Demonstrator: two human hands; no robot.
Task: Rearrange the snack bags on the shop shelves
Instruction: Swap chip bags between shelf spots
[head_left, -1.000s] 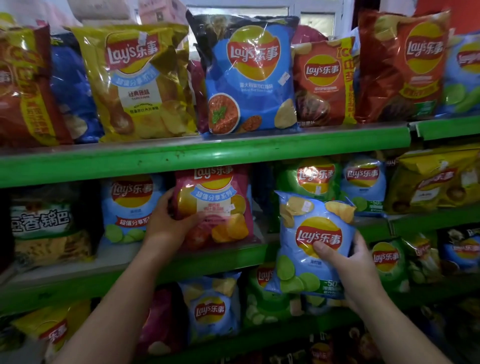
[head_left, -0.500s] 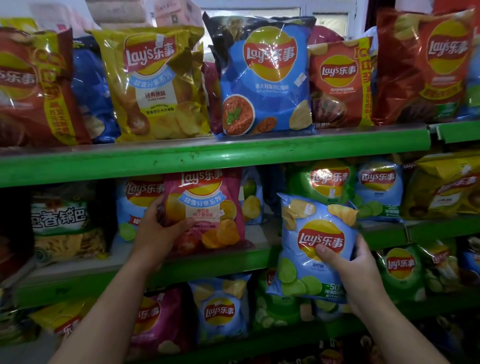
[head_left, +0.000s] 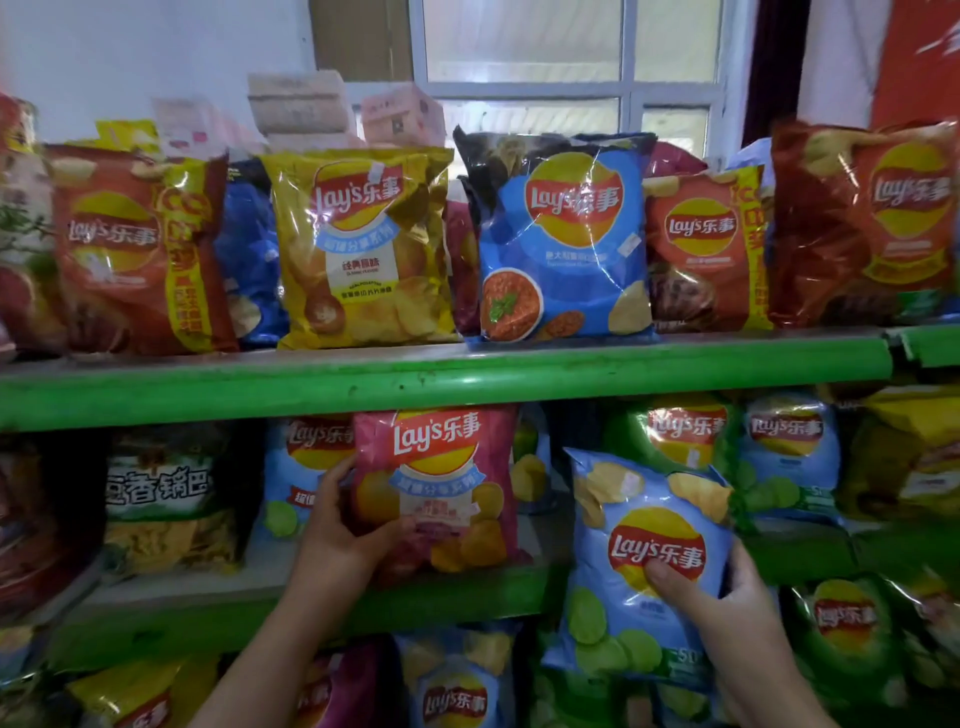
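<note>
Camera view is tilting upward since earlier, more window showing; both bags are staying gripped. Left hand is clasping the glossy pink crinkled foil chip bag, upright on the green metal middle shelf. Right hand is pinching the puffy light-blue plastic chip bag, lifted before that shelf.

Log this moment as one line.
left hand: grips pink chip bag on middle shelf | right hand: holds light blue chip bag off shelf
</note>
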